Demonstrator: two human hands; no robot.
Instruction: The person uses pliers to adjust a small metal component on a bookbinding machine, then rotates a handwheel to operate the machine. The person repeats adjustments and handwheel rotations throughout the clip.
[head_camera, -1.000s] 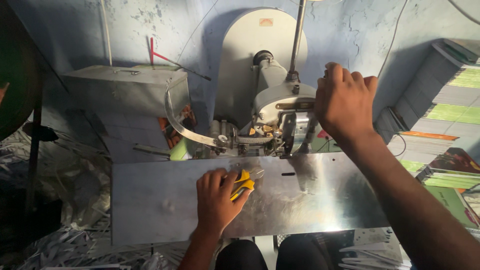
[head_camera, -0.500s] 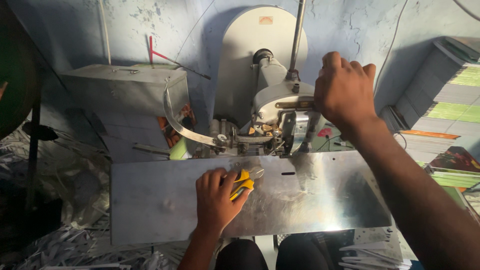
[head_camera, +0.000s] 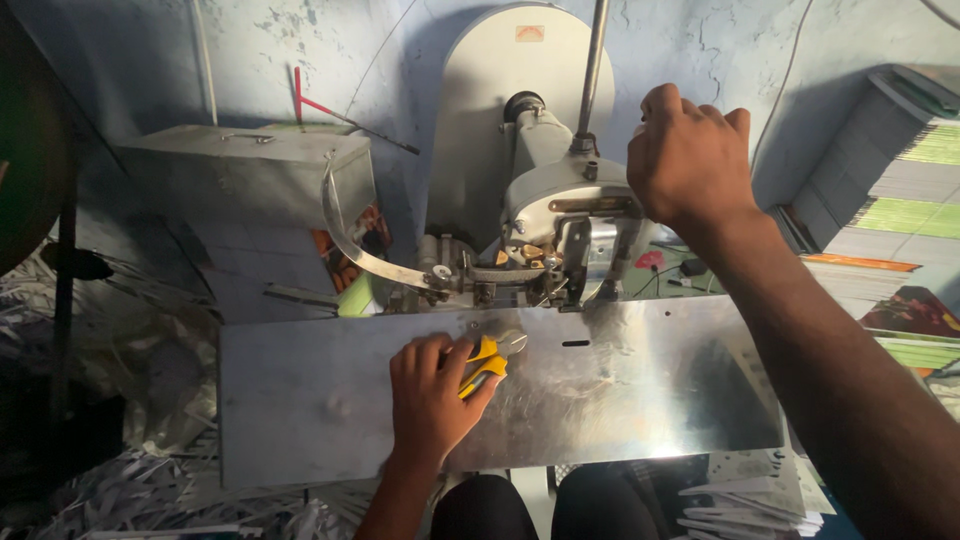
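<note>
On steel plate (head_camera: 300, 400), left hand (head_camera: 432, 395) gripping yellow-handled pliers (head_camera: 487, 358), nose up-right.

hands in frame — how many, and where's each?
2. Left hand rests on the metal table plate, closed around yellow-handled pliers. Right hand is raised, gripping the top right of the grey machine head. No other hands visible.

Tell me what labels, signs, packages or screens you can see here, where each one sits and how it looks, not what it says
Label: small orange and white rectangle near the top of the machine's rounded grey cover.
Printed stacks: piled at the right edge; green, white and orange covers, print too small to tell.
No screens or signs show.
</note>
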